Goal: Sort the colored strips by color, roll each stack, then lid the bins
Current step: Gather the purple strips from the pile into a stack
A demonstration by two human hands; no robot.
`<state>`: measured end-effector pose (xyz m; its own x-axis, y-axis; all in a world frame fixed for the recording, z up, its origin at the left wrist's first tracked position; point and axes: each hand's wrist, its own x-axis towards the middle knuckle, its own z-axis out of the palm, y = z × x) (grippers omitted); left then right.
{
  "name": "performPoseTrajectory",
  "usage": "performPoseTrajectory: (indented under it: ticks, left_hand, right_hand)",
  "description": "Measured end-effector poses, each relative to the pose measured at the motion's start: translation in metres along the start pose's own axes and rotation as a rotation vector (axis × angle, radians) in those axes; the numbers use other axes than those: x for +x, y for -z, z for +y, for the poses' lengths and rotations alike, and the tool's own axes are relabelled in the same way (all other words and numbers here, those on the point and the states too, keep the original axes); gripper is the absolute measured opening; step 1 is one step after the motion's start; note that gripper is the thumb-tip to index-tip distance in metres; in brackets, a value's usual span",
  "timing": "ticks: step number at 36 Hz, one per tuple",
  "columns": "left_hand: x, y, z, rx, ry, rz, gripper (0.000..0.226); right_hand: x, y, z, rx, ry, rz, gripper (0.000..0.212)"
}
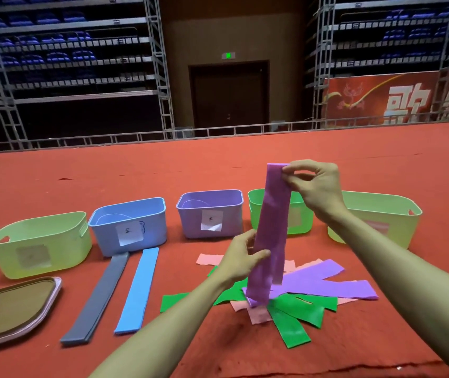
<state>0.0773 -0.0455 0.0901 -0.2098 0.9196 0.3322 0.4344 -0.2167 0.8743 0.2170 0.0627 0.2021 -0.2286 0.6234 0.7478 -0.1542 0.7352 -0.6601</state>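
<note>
My right hand point(314, 186) pinches the top end of a purple strip point(271, 230) that hangs down over the pile. My left hand point(241, 256) pinches the same strip lower down, at its left edge. Below lies a mixed pile: purple strips point(324, 282), green strips point(297, 315) and pink strips point(257, 315). A grey stack point(98, 298) and a blue stack point(138, 290) lie flat to the left. Behind stand a blue bin point(129, 225), a purple bin point(209, 214) and a green bin point(301, 216), all without lids.
A yellow-green bin point(39, 244) stands at far left and another point(379, 216) at far right. A brown lid with a pink rim point(10, 309) lies at the front left. Everything rests on a red carpet point(218, 170); metal bleachers stand behind.
</note>
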Motion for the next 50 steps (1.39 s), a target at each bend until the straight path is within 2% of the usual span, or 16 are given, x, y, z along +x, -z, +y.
performPoseTrajectory:
  ticks: [6,10,17,24,29,32,38,41,45,48,50]
  left_hand:
    - [-0.026,-0.007,-0.023,0.033,0.018,0.009,0.019]
    - [-0.043,-0.009,-0.032,-0.007,0.054,0.010,0.028]
    - [-0.061,-0.011,-0.051,-0.106,0.280,-0.087,0.020]
    - [-0.060,-0.016,-0.081,-0.015,0.416,-0.125,0.024]
    - [-0.055,-0.021,-0.101,0.163,0.416,-0.189,0.026]
    - [-0.054,-0.026,-0.106,0.267,0.412,-0.142,0.032]
    - [-0.058,-0.030,-0.102,0.224,0.444,-0.107,0.036]
    - [-0.062,-0.030,-0.097,0.175,0.477,-0.064,0.019]
    - [-0.068,-0.031,-0.089,0.013,0.521,-0.074,0.013]
    - [-0.072,-0.033,-0.082,0.111,0.495,-0.145,0.003]
    - [-0.074,-0.034,-0.081,0.223,0.461,-0.164,0.009]
  right_hand:
    - [0.011,0.009,0.010,-0.039,-0.107,0.064,0.024]
    - [0.008,0.015,0.028,-0.069,-0.208,0.069,0.014]
    - [-0.028,0.016,0.086,-0.174,-0.408,0.068,0.014]
    - [-0.066,0.020,0.158,-0.330,-0.534,0.101,0.012]
    - [-0.074,0.028,0.189,-0.363,-0.494,0.116,0.018]
    - [-0.073,0.032,0.192,-0.364,-0.480,0.123,0.017]
    - [-0.079,0.036,0.192,-0.372,-0.452,0.098,0.015]
    - [-0.081,0.035,0.186,-0.373,-0.448,0.096,0.014]
    - [-0.078,0.036,0.179,-0.380,-0.448,0.092,0.019]
    - [-0.075,0.037,0.172,-0.383,-0.445,0.085,0.021]
    - [-0.074,0.036,0.168,-0.367,-0.442,0.090,0.021]
